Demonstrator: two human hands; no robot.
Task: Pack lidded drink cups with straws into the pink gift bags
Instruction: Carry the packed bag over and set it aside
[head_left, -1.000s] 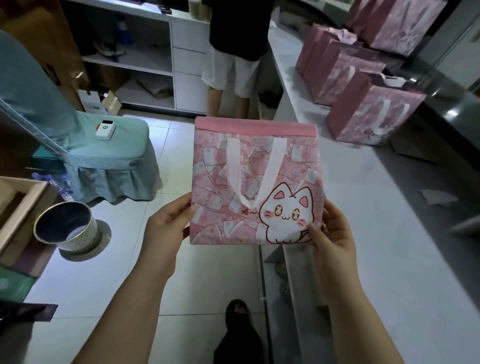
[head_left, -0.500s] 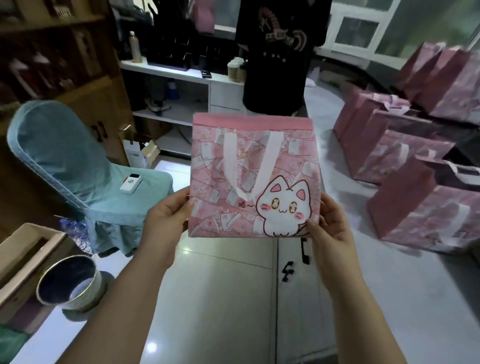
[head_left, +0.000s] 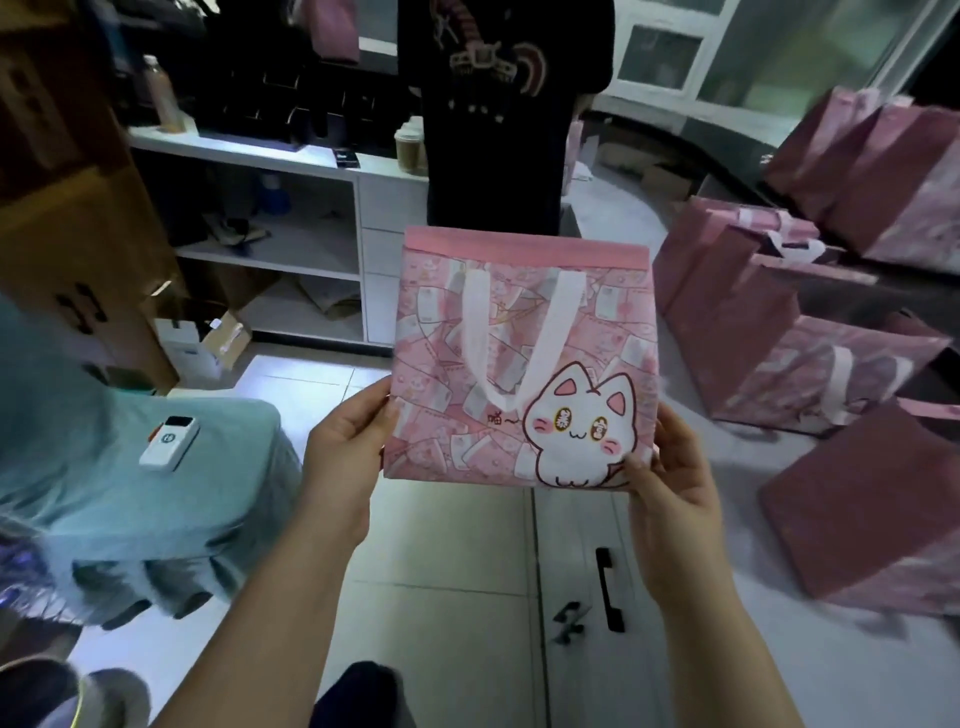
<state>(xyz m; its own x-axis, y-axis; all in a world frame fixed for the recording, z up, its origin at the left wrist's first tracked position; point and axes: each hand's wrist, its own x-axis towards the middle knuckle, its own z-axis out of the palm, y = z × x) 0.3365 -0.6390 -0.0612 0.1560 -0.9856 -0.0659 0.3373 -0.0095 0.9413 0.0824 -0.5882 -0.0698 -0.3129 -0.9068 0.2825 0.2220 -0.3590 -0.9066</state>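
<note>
The pink gift bag (head_left: 519, 358) is flat and folded shut, held upright in the air between the two hands, cat print facing the wearer. The left hand (head_left: 348, 457) pinches its lower left edge. The right hand (head_left: 670, 483) pinches the lower right corner, its fingers (head_left: 640, 467) curled onto the printed face. Both grips are narrow and hold only the bag's edges.

The step in hand looks like opening the bag out. To do that well, the fingers should probably travel up to the pink top band, part the two walls there, then push the base flat so the bag stands by itself. The white handle (head_left: 519, 338) hangs down the front and is best flicked clear of the mouth first. The tabletop (head_left: 737, 499) just right of the right fingers is the natural place to set it, near the standing bags (head_left: 810, 364) but not against them. No straw is visible. A lidded cup (head_left: 408, 148) stands well beyond the fingers on a far shelf.

Compared with half a second ago, the grip and the bag's pose are unchanged. The view has lifted and swung slightly, so the metal tin at lower left has dropped out and the chair (head_left: 130, 467) fills more of the left side.
</note>
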